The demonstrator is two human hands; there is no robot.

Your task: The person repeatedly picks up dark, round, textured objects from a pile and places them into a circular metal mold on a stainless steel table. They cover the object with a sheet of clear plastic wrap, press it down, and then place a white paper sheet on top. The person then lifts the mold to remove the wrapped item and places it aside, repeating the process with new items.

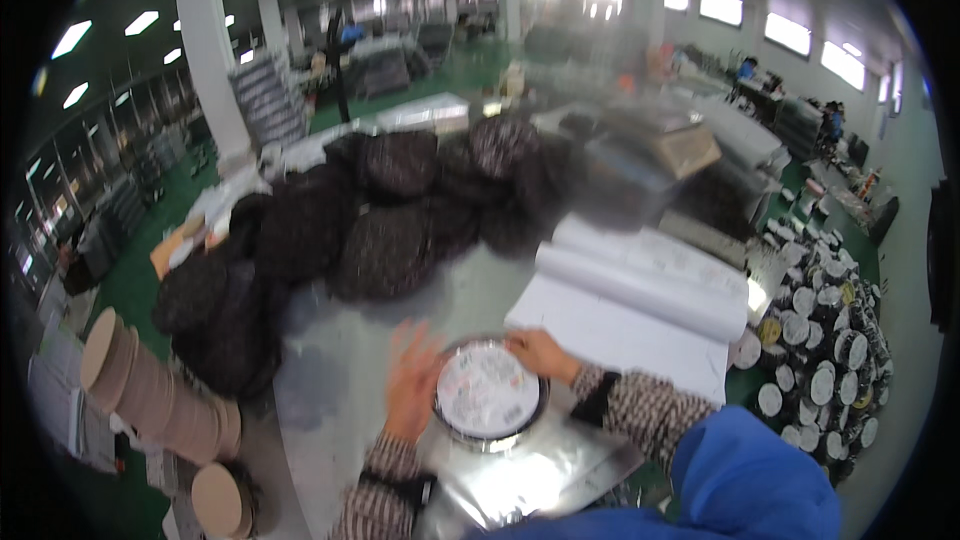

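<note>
A round disc with a white printed label and a dark rim lies flat on the metal table in front of me. My right hand grips its upper right edge, fingers bent over the rim. At the disc's left side is my left hand, its fingers stretched upward, apart and blurred by motion; nothing shows in it. Shiny clear film spreads below the disc, toward me. Beyond my hands lies a heap of dark round bundles.
A partly rolled stack of white sheets lies to the right. Brown round discs are stacked at the left edge. Many white-ended, film-wrapped rolls are piled on the far right. A white pillar stands behind; blue cloth covers the lower right.
</note>
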